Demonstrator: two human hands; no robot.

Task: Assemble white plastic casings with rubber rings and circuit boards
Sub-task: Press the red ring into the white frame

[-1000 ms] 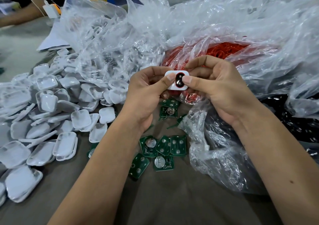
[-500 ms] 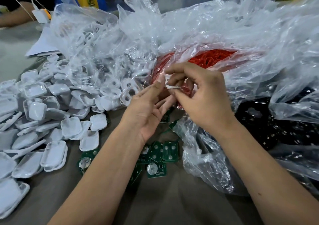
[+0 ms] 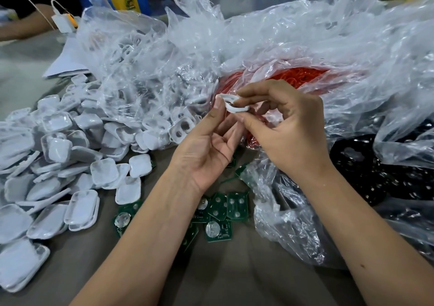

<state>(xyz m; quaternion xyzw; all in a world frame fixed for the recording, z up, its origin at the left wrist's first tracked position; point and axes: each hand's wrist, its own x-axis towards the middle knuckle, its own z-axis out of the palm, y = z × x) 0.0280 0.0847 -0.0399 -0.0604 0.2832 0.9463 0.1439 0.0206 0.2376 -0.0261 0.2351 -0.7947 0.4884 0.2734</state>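
Grey cloth covers the table (image 3: 223,277), strewn with loose white plastic casing shells (image 3: 82,209) and green circuit boards (image 3: 237,206). Behind them, one crumpled clear plastic bag (image 3: 145,75) holds more white shells, another (image 3: 352,54) holds red rubber rings (image 3: 298,76). My right hand (image 3: 288,132) pinches a white casing piece (image 3: 232,103) edge-on above the table; my left hand (image 3: 206,146) touches it with thumb and fingertips, palm up.

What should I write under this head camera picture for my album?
Both hands hold a white casing above green circuit boards.
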